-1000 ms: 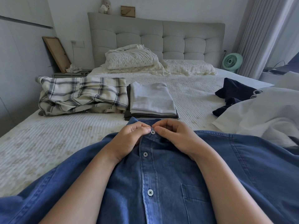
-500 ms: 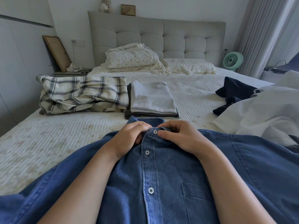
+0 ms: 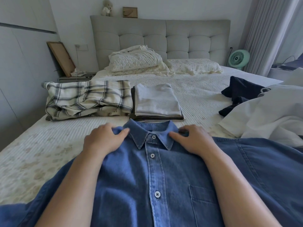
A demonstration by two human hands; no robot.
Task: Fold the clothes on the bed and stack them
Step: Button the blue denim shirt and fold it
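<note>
Denim shirt [image 3: 164, 177] flat on bed [image 3: 41, 153], buttoned. Left hand [image 3: 105, 141] and right hand [image 3: 193, 140] pinch its shoulders beside collar, fingers curled into fabric.

Both hands left the top button [image 3: 153, 137] for the collar [image 3: 150, 131].

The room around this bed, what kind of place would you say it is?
Most likely a bedroom in a home. A bed with a padded headboard and pillows fills the room, a small fan stands beside it, and a folded stack of clothes lies on the cover.
</note>
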